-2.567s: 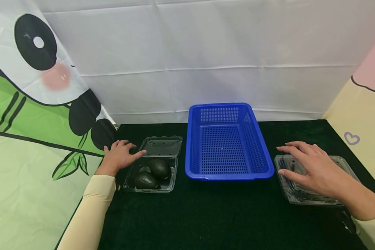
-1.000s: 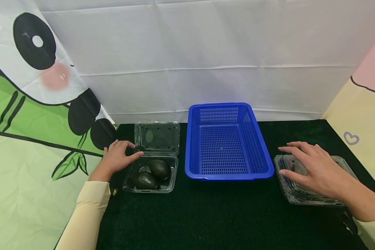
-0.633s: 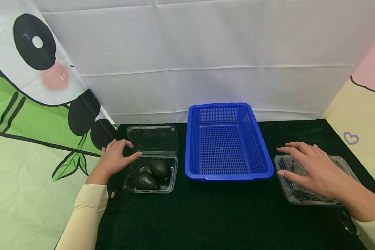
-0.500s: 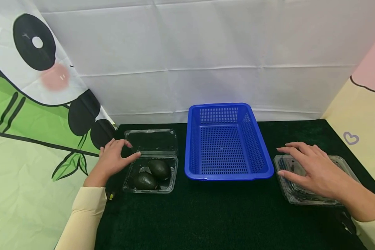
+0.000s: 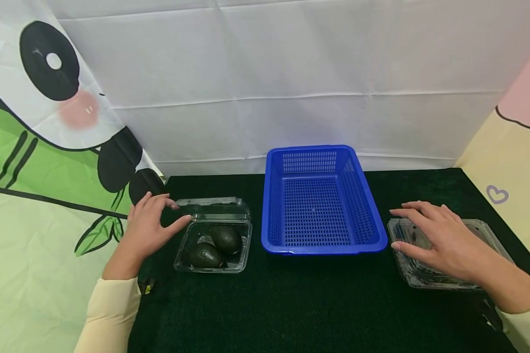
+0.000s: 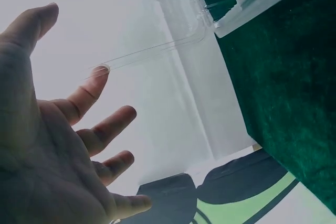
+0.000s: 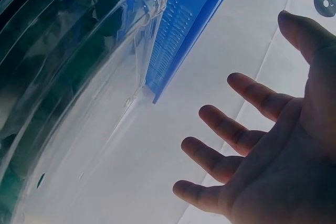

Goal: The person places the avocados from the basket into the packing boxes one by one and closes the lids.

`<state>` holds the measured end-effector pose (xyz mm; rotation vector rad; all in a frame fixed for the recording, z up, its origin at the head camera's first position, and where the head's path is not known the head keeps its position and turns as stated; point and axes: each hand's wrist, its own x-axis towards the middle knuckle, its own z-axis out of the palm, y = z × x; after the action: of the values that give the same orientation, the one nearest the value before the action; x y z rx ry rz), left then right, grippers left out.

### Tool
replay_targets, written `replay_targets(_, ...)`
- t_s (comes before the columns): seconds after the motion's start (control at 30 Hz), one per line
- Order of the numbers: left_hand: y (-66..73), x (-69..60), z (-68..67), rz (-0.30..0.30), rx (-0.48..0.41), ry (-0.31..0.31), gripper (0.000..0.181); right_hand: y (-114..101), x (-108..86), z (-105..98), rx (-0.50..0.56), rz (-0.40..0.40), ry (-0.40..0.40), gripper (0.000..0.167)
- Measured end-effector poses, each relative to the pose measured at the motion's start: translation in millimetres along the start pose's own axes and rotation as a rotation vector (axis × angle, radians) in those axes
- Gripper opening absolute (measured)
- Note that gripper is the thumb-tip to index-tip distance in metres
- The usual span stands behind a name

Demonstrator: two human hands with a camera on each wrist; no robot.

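Two dark avocados point(image 5: 226, 239) lie in a clear plastic clamshell box point(image 5: 240, 262) at the left of the table. Its hinged lid point(image 5: 216, 207) stands tilted behind them, strongly foreshortened. My left hand point(image 5: 146, 228) is at the box's left, thumb and fingers spread. In the left wrist view, the index fingertip overlaps the clear lid's edge point(image 6: 142, 53); whether it touches is unclear. My right hand point(image 5: 443, 240) hovers with parted fingers over several nested clear containers point(image 5: 483, 235) on the right. It grips nothing, and part of those containers is hidden beneath it.
A blue perforated basket point(image 5: 268, 211) stands mid-table, between the box and the nested containers. Dark green cloth point(image 5: 309, 304) covers the table. A white sheet point(image 5: 300, 88) hangs along the back edge, with printed panels at both sides.
The lid rose to nearly upright by one second ago, then its top edge sank in the view. My left hand has drawn left and slightly nearer. The right hand has hardly moved.
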<state>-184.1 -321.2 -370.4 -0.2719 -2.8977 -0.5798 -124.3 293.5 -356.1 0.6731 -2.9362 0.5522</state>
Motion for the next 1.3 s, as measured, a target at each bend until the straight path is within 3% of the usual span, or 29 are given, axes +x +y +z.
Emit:
replay_targets(0.33,-2.0,-15.0,-8.7,0.019,-0.027,-0.003,0.042,-4,-0.8,0,-0.005,0.002,-0.008,0.066)
replay_targets(0.57,-4.2,-22.0,-10.6,0.017,-0.043,-0.007,0.042,-5,-0.3,0,-0.009,-0.008,-0.002,0.067)
replay_targets(1.3,-15.7,-44.4,-1.5,0.063,-0.068,-0.029,0.024,-23,3.8,9,0.002,-0.030,-0.030,0.065)
